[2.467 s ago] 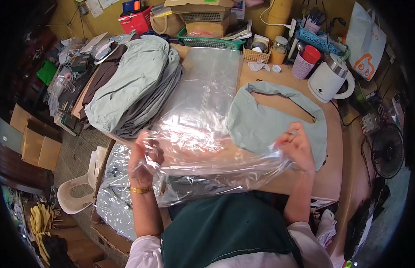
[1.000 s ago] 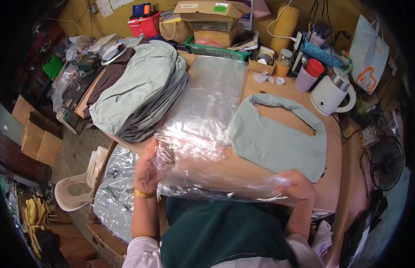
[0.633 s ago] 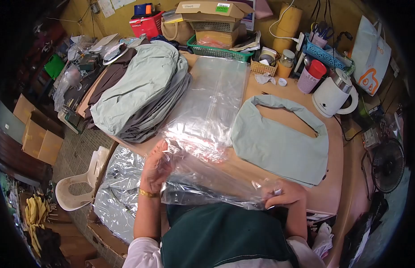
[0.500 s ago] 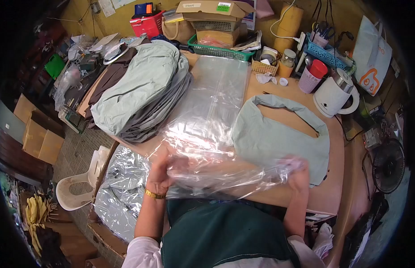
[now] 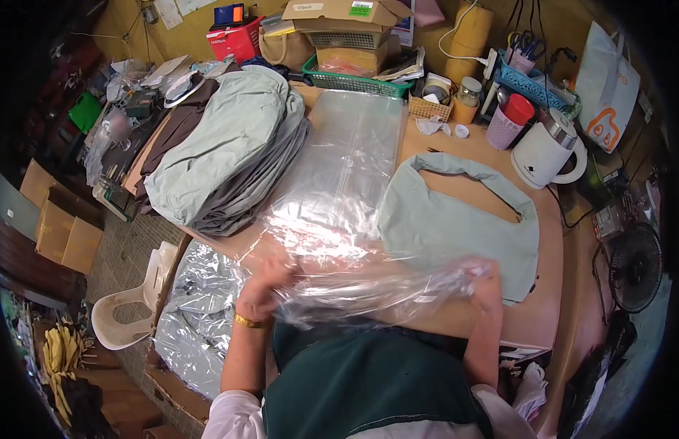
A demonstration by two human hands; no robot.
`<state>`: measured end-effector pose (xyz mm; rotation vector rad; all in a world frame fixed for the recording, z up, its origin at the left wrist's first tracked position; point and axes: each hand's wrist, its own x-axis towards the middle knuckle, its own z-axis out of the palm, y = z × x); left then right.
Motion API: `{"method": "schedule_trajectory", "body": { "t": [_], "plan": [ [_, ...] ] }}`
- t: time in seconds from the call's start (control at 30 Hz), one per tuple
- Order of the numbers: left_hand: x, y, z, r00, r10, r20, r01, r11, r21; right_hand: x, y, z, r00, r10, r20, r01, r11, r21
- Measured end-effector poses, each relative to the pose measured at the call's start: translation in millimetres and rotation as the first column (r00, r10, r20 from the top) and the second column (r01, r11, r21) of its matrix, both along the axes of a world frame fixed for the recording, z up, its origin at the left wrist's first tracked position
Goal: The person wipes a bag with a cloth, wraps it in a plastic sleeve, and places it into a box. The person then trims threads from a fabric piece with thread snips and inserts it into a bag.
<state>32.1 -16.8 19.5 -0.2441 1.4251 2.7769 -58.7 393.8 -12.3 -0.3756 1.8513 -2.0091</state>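
Note:
A clear plastic bag stretches crumpled between my two hands, above the table's front edge. My left hand, with a gold watch at the wrist, is closed on its left end, slightly blurred. At the other end my right hand pinches the bag's bunched edge. Beyond my hands lies a flat pile of clear plastic bags. On the right, near my right hand, rests a pale green cloth bag with a wide shoulder strap. A stack of similar cloth bags in green and grey stands to the left.
A white kettle, a pink cup and a green basket line the back of the table. Below on the left, a carton holds plastic-wrapped goods beside a white chair. A fan stands right.
The plastic bag between my hands has shifted and crumpled differently, its lower edge rising a little. My left hand has moved slightly. The cloth bags stay in place.

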Motion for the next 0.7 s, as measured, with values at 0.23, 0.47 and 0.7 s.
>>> {"method": "schedule_trajectory", "body": {
  "t": [0.23, 0.47, 0.7],
  "plan": [
    [-19.0, 2.9, 16.3, 0.949, -0.274, 0.154, 0.313, 0.878, -0.362, -10.5, 0.9, 23.2, 0.997, 0.048, 0.068, -0.018, 0.924, -0.382],
    [-2.6, -17.4, 13.8, 0.974, -0.225, -0.025, 0.226, 0.973, 0.045, 2.3, 1.7, 21.3, 0.926, 0.377, -0.034, -0.378, 0.925, -0.043],
    [-1.7, -1.1, 7.3, 0.969, -0.104, 0.224, 0.203, 0.852, -0.482, -7.2, -3.0, 23.2, 0.973, 0.098, 0.208, 0.097, 0.643, -0.760]
  ]
}}
